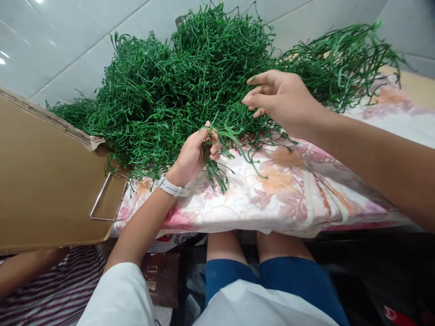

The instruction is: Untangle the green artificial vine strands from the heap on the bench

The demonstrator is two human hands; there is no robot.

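My left hand (pixel 197 151), with a white watch strap (pixel 172 186) at the wrist, is closed around a small bunch of thin green stems (pixel 217 174). They look like plastic stems for artificial flowers, with small buds at the tips. A lighter green stem (pixel 243 145) sticks out to the right of this hand. My right hand (pixel 277 97) hovers over the front right of a big tangled heap of the same stems (pixel 190 72). Its fingers are bent but apart, and nothing shows in them.
A floral cloth (pixel 272 199) covers the table, with another stem pile (pixel 343 59) at the right. Cardboard (pixel 50 176) stands at the left beside a metal wire loop (pixel 102 199). Below it, a person in a striped garment (pixel 57 290) sits close. White tiled wall (pixel 78 36) rises behind.
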